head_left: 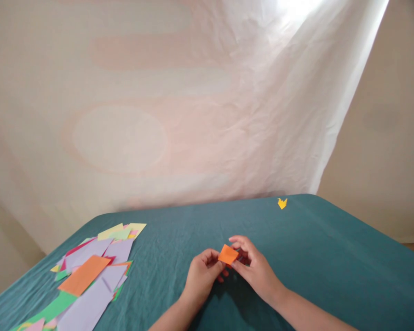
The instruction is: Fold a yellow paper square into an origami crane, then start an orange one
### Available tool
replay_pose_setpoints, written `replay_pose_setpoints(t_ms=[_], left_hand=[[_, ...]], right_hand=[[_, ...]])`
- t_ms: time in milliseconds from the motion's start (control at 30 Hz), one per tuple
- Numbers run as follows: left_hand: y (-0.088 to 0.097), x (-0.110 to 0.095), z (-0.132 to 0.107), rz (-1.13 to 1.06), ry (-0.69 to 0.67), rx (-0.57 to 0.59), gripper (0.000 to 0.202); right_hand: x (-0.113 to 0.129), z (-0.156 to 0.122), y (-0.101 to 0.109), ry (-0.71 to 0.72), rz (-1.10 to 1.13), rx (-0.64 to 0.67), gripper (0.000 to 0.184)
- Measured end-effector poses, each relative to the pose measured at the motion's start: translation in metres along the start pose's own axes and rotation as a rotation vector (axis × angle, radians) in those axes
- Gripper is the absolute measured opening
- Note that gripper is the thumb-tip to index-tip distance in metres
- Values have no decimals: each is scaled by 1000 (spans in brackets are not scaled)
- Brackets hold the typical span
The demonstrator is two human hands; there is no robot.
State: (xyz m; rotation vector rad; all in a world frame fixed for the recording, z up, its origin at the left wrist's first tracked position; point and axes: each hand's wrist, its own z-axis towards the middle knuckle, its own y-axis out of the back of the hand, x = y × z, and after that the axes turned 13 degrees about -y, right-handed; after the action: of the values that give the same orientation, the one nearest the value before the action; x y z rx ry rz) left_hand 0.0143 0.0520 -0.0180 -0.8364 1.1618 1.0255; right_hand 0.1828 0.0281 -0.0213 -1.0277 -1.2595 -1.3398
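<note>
Between my two hands, a little above the cloth, is a small square of orange paper (228,254), turned so that it looks like a diamond. My left hand (204,272) pinches its left corner between thumb and fingers. At the paper's lower right edge, the thumb of my right hand (257,269) presses from the front with fingers curled behind. The right index finger is raised over the top. Whether the paper has several folded layers I cannot tell.
A teal cloth (165,239) covers the table. On the left lies a loose heap of coloured paper (120,250), mostly lilac, orange, green and yellow. A small yellow folded-paper bird (282,203) sits near the far edge. Behind hangs a pale sheet (200,138).
</note>
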Motion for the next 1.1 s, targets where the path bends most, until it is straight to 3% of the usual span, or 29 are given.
replay_pose_setpoints(t_ms=[167,467,733,1100], left_hand=[[-1,1,0,10,-12,-27,23],[-1,-6,-2,146,-57,-31,25],[-2,-6,-4,197,-86,-46,23],[-4,-11,-5,317,-118,-37,22]], right_hand=[[-4,1,-1,71,-152,-2,10],[4,-2,-1,87,-203,-18,23],[2,-1,-3,-5,-162,-46,17],[-2,1,-2,-73,-121,22,14]])
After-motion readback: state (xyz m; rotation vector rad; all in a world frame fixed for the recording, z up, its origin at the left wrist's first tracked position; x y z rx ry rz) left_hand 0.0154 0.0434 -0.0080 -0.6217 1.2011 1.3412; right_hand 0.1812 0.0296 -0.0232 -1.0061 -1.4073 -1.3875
